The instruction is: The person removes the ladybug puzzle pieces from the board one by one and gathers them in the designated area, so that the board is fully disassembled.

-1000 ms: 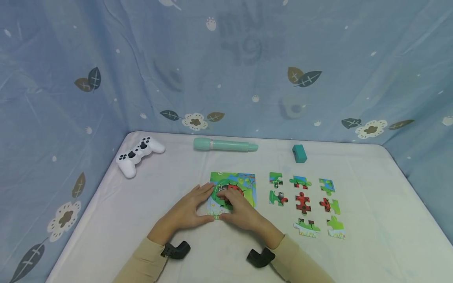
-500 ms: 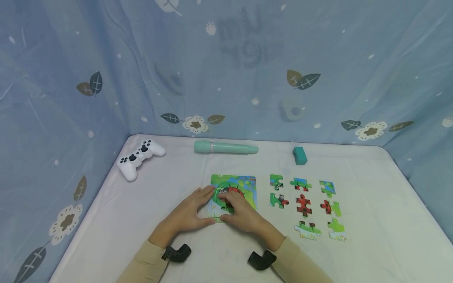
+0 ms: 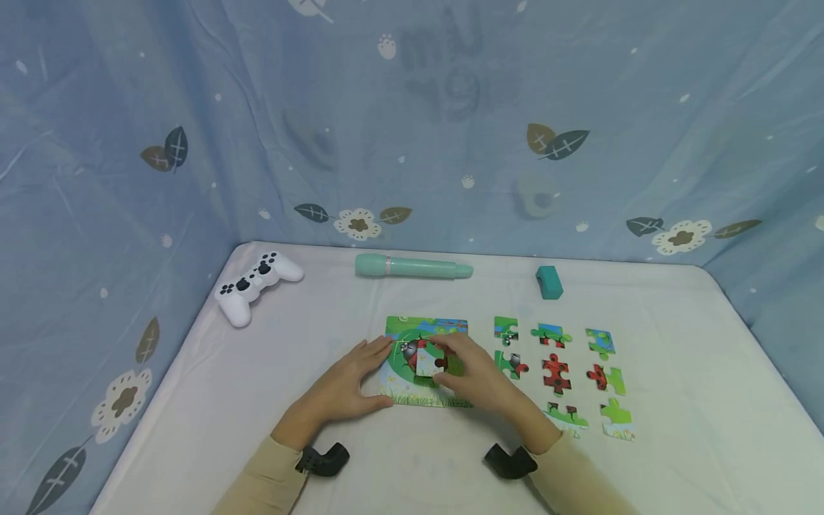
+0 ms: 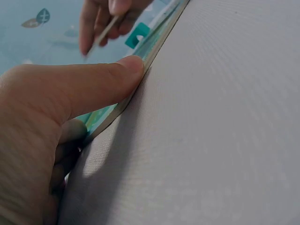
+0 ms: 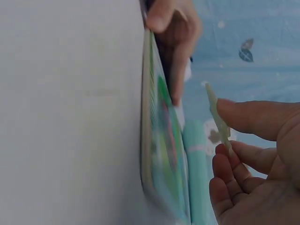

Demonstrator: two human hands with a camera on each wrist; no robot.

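Observation:
A square ladybug picture puzzle board (image 3: 418, 398) lies flat on the table in the head view. My left hand (image 3: 347, 380) rests at its left side with fairly straight fingers; the thumb touches the near left corner. Above the board, my right hand (image 3: 479, 375) pinches a pale puzzle piece (image 3: 426, 361) between thumb and fingers. From the right wrist view the thin piece (image 5: 216, 115) appears edge-on, clear of the board. Several loose puzzle pieces, among them a red spotted one (image 3: 556, 373), lie spread out to the right; my right forearm partly covers one.
At the back left lies a white game controller (image 3: 254, 285). A mint-green marker-shaped tube (image 3: 415, 267) lies along the back, with a small teal block (image 3: 549, 282) to its right. Blue patterned cloth (image 3: 412, 143) hangs behind and beside the white table.
My right hand has lifted the pale piece from the board's near left area and moved it rightward, uncovering more of the ladybug picture. My left hand has stayed in place.

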